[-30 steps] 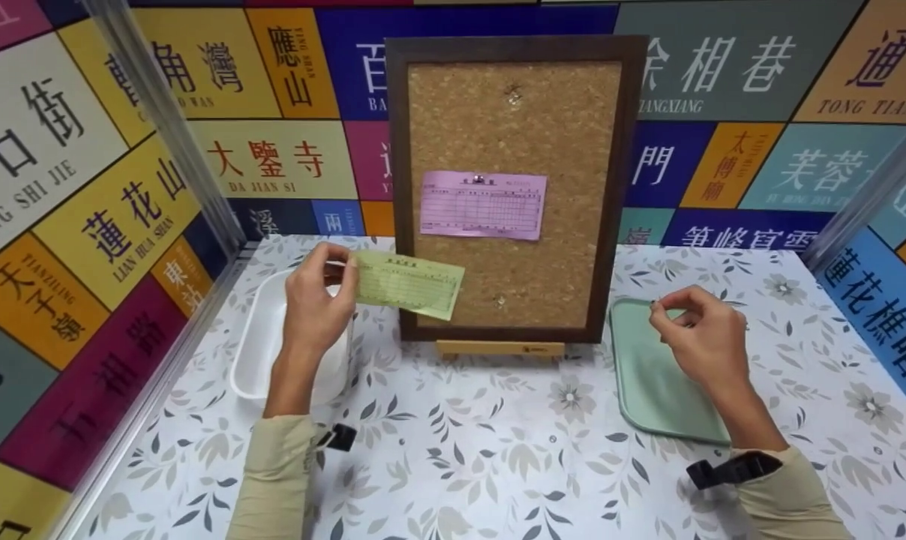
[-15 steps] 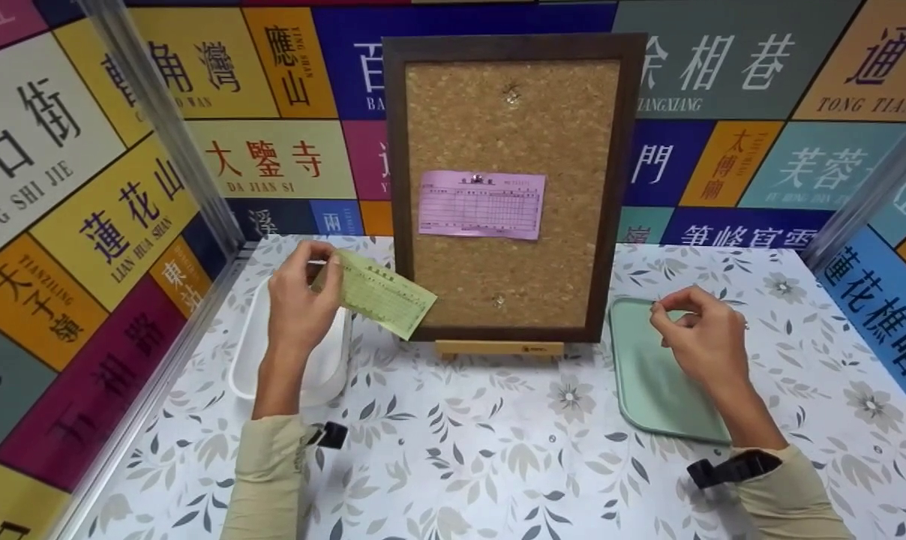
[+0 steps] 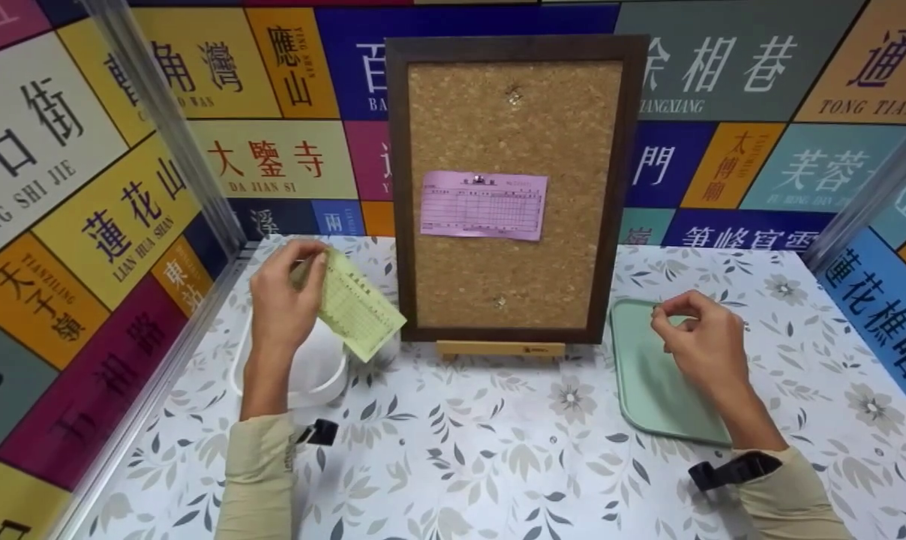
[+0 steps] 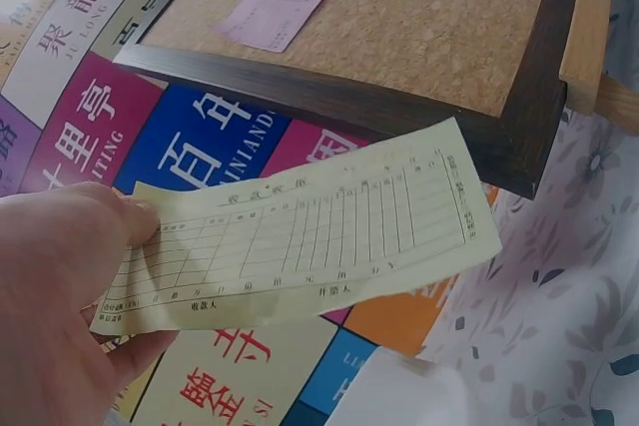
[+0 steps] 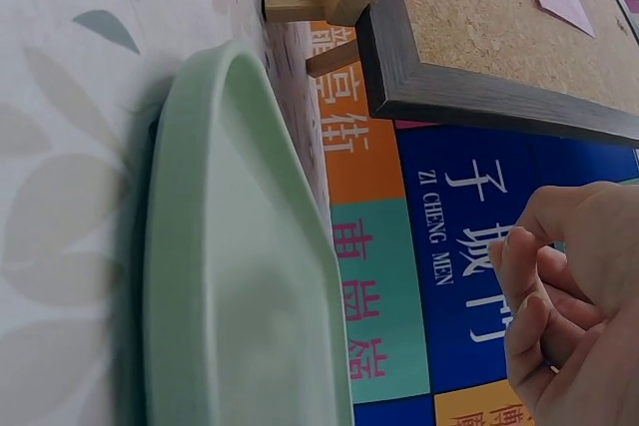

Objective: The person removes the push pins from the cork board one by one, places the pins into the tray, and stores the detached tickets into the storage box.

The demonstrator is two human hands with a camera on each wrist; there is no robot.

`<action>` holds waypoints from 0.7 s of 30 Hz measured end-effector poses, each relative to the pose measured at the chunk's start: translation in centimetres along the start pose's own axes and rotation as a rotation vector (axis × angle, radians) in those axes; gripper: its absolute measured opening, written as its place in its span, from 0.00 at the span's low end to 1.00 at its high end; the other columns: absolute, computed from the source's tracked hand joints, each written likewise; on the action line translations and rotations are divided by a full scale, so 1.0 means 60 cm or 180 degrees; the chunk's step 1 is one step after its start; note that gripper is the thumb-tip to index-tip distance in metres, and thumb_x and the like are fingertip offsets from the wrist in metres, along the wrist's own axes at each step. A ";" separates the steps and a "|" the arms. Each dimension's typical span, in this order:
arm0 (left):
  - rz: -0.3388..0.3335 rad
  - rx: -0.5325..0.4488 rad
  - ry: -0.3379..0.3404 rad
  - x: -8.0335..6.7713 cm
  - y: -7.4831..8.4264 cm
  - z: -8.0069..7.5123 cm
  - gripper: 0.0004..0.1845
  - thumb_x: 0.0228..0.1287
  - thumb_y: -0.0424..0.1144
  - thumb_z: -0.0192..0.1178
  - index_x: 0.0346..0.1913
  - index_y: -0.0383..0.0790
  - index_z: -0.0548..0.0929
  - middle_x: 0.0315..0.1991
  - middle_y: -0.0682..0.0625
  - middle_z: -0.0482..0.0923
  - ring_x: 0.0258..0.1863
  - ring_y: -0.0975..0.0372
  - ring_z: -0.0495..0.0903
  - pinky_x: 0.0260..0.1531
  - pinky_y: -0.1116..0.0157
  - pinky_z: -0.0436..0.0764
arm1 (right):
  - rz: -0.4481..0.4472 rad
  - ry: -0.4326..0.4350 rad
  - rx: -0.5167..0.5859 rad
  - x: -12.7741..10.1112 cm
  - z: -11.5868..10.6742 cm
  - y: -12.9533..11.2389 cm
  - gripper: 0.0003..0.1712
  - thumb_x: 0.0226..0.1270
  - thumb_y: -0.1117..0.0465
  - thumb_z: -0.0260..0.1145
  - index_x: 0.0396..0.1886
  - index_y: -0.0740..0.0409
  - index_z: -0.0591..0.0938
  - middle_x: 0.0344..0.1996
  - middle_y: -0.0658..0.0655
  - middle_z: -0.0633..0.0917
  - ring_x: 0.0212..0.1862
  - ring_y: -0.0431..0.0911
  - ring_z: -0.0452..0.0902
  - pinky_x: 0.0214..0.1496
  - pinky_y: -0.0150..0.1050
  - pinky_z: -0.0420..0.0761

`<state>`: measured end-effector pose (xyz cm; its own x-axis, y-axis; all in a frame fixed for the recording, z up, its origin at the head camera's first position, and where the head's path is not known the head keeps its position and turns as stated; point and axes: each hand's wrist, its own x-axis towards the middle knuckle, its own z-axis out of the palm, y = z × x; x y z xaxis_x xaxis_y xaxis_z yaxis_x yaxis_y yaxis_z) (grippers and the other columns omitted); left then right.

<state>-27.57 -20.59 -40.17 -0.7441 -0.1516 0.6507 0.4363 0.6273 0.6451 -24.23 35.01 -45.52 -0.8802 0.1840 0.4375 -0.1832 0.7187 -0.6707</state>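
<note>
My left hand (image 3: 279,304) pinches a yellow-green receipt slip (image 3: 363,311) by one end, over the white tub at the left. In the left wrist view the slip's printed grid faces up, its far end sloping off in front of the corkboard. A pink receipt slip (image 3: 481,206) hangs on the corkboard (image 3: 520,270) by a pin (image 3: 478,179) at its top edge. My right hand (image 3: 704,337) is raised over the green tray, thumb and forefinger tips together. A tiny dark thing like a pin (image 3: 655,307) shows at those tips, mostly hidden by the fingers.
Two small shiny pins, an upper pin (image 3: 514,96) and a lower pin (image 3: 500,301), show on the cork. A wooden easel (image 3: 502,349) supports the dark-framed board. Left stands a white tub (image 3: 331,394); right, a green tray (image 3: 637,412). Sign-patterned walls enclose the table.
My left hand has drawn the yellow-green slip left, away from the board's front, and the slip now tilts more steeply down. My right hand has hardly moved.
</note>
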 end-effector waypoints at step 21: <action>-0.0101 0.0646 -0.0090 -0.001 -0.029 -0.036 0.13 0.76 0.30 0.63 0.53 0.45 0.94 0.46 0.41 0.88 0.51 0.45 0.86 0.57 0.47 0.79 | 0.0156 -0.0250 -0.0089 0.000 0.002 0.013 0.06 0.71 0.56 0.73 0.40 0.53 0.87 0.37 0.59 0.94 0.19 0.36 0.82 0.22 0.31 0.74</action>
<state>-27.19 -23.31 -40.44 -0.7710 -0.1539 0.6180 0.3037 0.7641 0.5692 -24.45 35.49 -46.13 -0.9196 0.1670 0.3556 -0.1278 0.7289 -0.6726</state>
